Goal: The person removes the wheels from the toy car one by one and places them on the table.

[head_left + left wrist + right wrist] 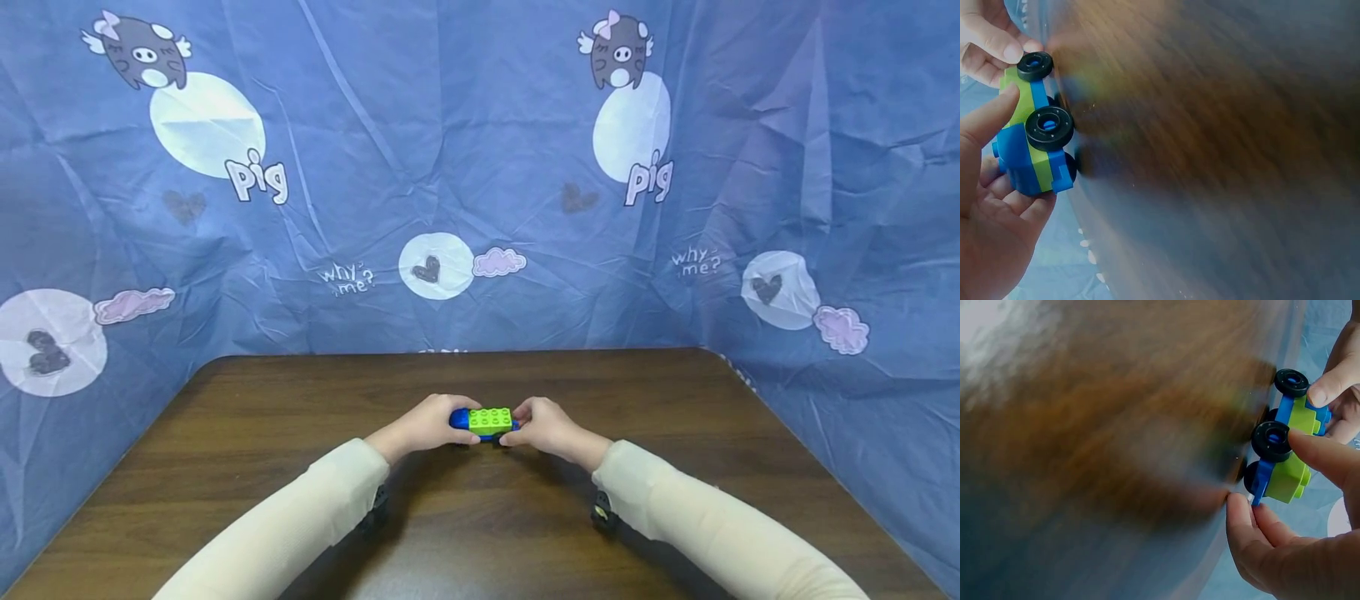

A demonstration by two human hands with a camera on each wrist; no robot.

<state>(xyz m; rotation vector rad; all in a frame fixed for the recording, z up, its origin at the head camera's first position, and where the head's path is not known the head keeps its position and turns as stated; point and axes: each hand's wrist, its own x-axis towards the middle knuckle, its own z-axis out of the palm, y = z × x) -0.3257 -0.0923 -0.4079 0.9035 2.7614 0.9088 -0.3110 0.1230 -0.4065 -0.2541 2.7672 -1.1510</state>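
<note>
A toy car built of blue and lime-green blocks sits over the middle of the table, between both hands. My left hand holds its blue end, the thumb on the near side and the fingers around the far side. At the other end my right hand grips it, its thumb beside a black wheel and its fingertips at the blue base's end. In the left wrist view the blue block with a lime stripe shows at the car's end. Studs on the lime brick are bare.
The brown wooden table spreads around the hands. A blue printed cloth hangs behind it and along both sides. Dark wrist devices show under the cream sleeves.
</note>
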